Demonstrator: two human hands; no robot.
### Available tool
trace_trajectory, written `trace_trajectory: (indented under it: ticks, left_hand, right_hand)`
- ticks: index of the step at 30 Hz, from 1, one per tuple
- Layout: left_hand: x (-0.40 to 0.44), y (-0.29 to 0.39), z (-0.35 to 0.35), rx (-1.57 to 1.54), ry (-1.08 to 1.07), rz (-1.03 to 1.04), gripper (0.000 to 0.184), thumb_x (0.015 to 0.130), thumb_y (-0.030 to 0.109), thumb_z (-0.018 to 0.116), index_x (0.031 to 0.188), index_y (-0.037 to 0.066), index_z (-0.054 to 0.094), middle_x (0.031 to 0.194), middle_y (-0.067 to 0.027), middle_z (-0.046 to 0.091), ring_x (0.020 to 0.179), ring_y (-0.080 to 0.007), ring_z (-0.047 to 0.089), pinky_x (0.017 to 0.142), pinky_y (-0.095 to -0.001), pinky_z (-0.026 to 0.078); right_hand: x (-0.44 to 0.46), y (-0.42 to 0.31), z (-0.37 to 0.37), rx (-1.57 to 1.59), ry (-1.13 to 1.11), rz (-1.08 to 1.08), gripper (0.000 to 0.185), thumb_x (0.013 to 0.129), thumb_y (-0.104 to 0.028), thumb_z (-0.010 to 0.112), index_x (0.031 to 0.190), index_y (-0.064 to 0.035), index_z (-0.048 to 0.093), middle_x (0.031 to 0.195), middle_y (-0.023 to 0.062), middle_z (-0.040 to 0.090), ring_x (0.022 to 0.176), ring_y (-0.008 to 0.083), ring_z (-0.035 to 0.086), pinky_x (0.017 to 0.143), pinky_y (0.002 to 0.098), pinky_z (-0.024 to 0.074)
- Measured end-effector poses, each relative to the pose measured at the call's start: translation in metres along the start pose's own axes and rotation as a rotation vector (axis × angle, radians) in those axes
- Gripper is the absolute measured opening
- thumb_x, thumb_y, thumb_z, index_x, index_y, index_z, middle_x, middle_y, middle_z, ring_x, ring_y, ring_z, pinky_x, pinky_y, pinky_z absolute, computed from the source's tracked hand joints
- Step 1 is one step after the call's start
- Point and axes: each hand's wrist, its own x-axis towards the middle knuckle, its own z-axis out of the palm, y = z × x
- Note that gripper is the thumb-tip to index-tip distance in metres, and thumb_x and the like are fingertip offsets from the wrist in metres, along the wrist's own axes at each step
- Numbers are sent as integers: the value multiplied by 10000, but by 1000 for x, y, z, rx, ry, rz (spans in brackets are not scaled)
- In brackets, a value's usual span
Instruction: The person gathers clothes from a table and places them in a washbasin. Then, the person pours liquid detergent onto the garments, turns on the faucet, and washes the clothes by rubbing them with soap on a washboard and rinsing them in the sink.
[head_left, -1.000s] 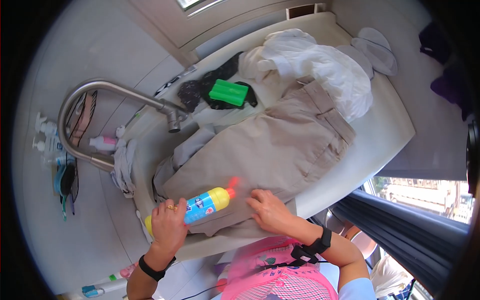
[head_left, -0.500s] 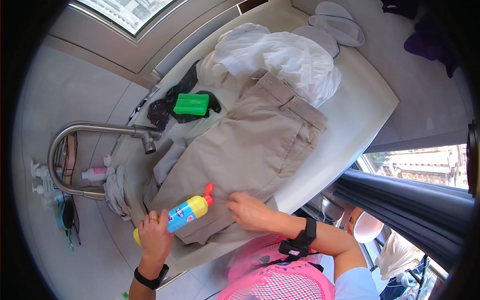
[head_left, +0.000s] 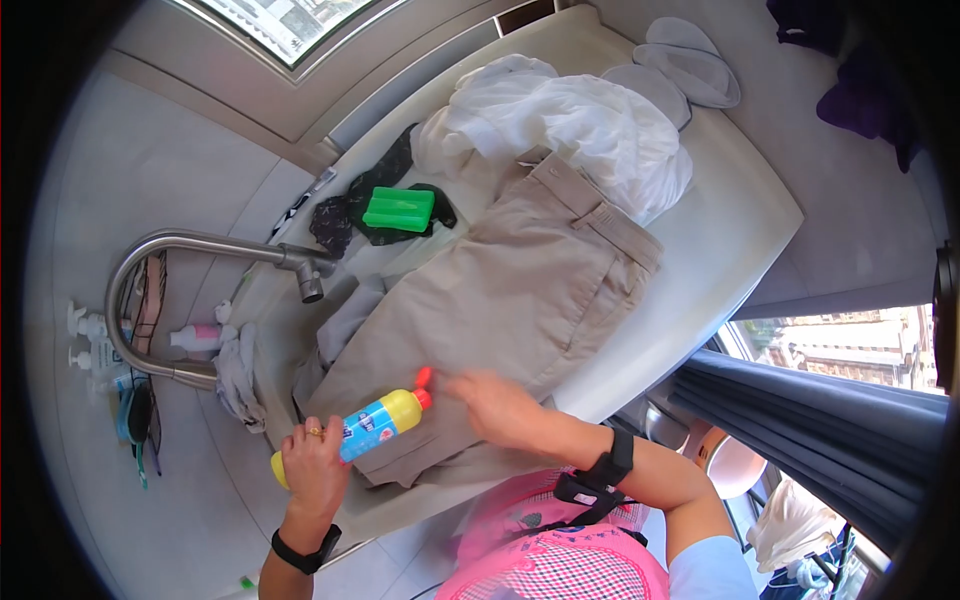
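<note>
My left hand (head_left: 313, 462) is wrapped round the lower part of a yellow squeeze bottle (head_left: 405, 408) with a blue label. The bottle lies tilted above beige trousers (head_left: 490, 290), its red flip cap (head_left: 424, 379) raised and pointing up and right. Close to the right of that cap is my right hand (head_left: 497, 408), somewhat blurred, its fingers stretched toward the cap with nothing visible in them. The trousers are spread over the sloping sink basin (head_left: 720, 220), waistband toward the top right.
A green soap bar (head_left: 398, 209) rests on dark patterned cloth (head_left: 335, 226). White fabric (head_left: 580, 120) is heaped beyond the waistband. At left, a curved metal faucet (head_left: 190, 240) reaches over the basin. Pump bottles (head_left: 90, 325) and a brush (head_left: 139, 412) are by the wall.
My right hand has lifted slightly off the trousers and its fingers have moved up and left, nearer the red cap. The whole view has shifted a little; my left hand keeps hold of the bottle.
</note>
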Motion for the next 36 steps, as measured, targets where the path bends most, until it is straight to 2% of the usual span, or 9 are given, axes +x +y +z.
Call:
trace_trajectory:
  ticks: [5,8,11,14,17,22,25,31,36]
  left_hand:
    - [-11,-6,4,0,33,-52,403,518,101,702,875,105,514,775,-76,472,738,-262,502,621,-370,366]
    - [-18,-13,0,-103,69,-109,450,495,117,716,899,100,519,791,-79,475,758,-260,511,629,-368,370]
    - [-26,-20,13,-314,65,-239,482,491,118,719,929,87,519,807,-90,484,788,-277,514,645,-382,389]
    - [-23,-31,31,-586,103,-435,504,525,127,726,975,64,507,835,-104,518,796,-295,531,676,-385,423]
    - [-20,-66,85,-833,361,-534,512,558,159,748,984,40,491,849,-109,549,784,-270,559,687,-363,450]
    - [44,-142,140,-1720,501,-898,435,616,87,735,962,31,477,846,-68,559,729,-172,565,639,-311,464]
    - [97,-182,167,-1916,721,-1042,429,625,41,719,974,30,470,854,-68,558,721,-166,569,633,-308,466]
    - [179,-256,204,-1478,1194,-1129,516,624,52,737,1041,1,436,889,-95,564,751,-191,556,686,-305,460]
    - [206,-288,211,-1405,1455,-1108,545,646,88,751,1078,3,429,931,-88,559,787,-177,549,716,-304,458]
  right_hand:
    - [46,-4,4,-72,132,-262,280,695,37,472,964,10,544,1028,143,535,935,318,502,792,387,434]
    - [61,-13,1,-17,-196,-221,426,694,70,445,1115,16,483,1130,182,501,1062,332,457,905,375,385]
    - [62,-19,8,13,-102,-181,435,700,53,436,1130,10,481,1103,180,520,1013,335,489,873,395,409]
    - [64,-50,2,218,-54,-197,463,700,50,420,1157,-1,476,1103,200,520,1029,336,490,895,394,398]
    - [73,-84,-22,130,-5,-242,433,700,67,440,1119,-17,511,1115,171,535,1037,299,509,875,361,413]
    - [77,-67,-29,38,15,-25,275,721,20,483,980,-19,569,930,131,592,840,264,570,677,310,461]
    - [67,-66,-28,-26,12,74,218,730,17,491,918,-20,595,876,115,605,781,237,585,625,289,463]
    - [41,-51,-39,-39,123,232,166,753,-3,511,886,-27,607,834,98,613,748,192,590,601,266,454]
    - [26,-39,-37,0,171,346,145,769,-13,511,878,-26,606,813,84,617,740,169,589,601,255,446]
